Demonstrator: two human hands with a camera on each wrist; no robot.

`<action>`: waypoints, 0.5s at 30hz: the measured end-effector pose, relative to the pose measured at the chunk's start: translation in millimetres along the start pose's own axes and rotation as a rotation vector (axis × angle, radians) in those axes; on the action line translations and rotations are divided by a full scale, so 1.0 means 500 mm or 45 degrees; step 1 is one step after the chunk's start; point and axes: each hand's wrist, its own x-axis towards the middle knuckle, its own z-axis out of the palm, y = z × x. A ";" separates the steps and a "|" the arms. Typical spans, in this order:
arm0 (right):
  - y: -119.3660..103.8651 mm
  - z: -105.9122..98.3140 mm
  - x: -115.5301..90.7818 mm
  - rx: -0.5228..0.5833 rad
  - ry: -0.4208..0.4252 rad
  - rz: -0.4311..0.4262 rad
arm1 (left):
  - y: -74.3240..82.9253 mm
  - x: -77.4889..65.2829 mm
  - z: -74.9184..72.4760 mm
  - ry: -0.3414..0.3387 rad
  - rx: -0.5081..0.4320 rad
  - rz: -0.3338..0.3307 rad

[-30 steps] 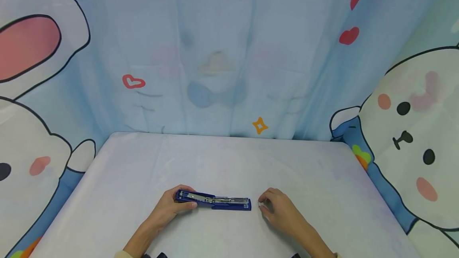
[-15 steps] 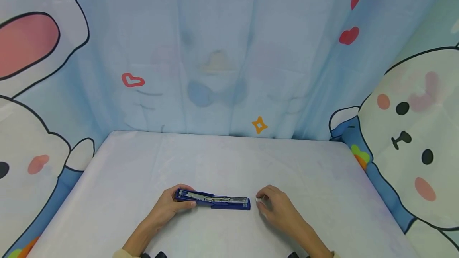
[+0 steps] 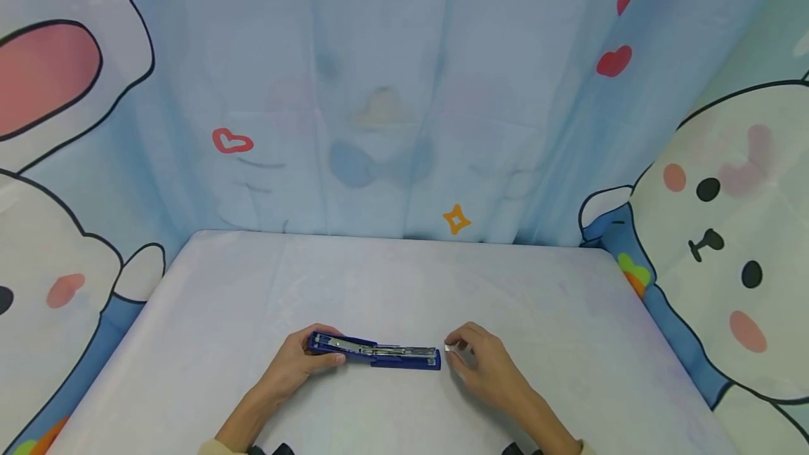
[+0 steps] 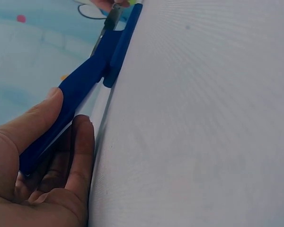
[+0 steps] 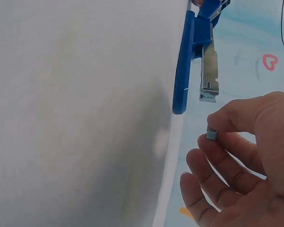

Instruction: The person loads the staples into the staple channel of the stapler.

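Observation:
A blue stapler (image 3: 404, 359) lies swung open above the white table, its metal staple channel (image 5: 209, 71) showing. My left hand (image 3: 296, 359) grips the stapler's top cover at its left end; in the left wrist view the thumb is on one side and the fingers on the other. Just off the stapler's right end is my right hand (image 3: 488, 369). Between its thumb and forefinger it pinches a small silvery strip of staples (image 5: 211, 135). A narrow gap parts the strip from the channel's end in the right wrist view. The other right fingers are loosely bent.
A white cloth (image 3: 354, 279) covers the table. Behind it and at both sides hangs a light blue curtain (image 3: 379, 41) with printed cartoon animals. Dark wrist straps show at the bottom edge of the head view.
My right hand has moved slightly left and up, bringing the staples closer to the stapler's end. The left hand and the stapler stay nearly still.

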 end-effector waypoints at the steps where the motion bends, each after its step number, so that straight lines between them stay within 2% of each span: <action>1: -0.001 0.000 0.000 0.000 0.007 -0.002 | -0.001 0.000 0.000 -0.001 0.004 0.000; 15: -0.003 0.007 -0.003 0.070 0.080 -0.170 | 0.000 -0.001 0.000 0.010 -0.016 -0.022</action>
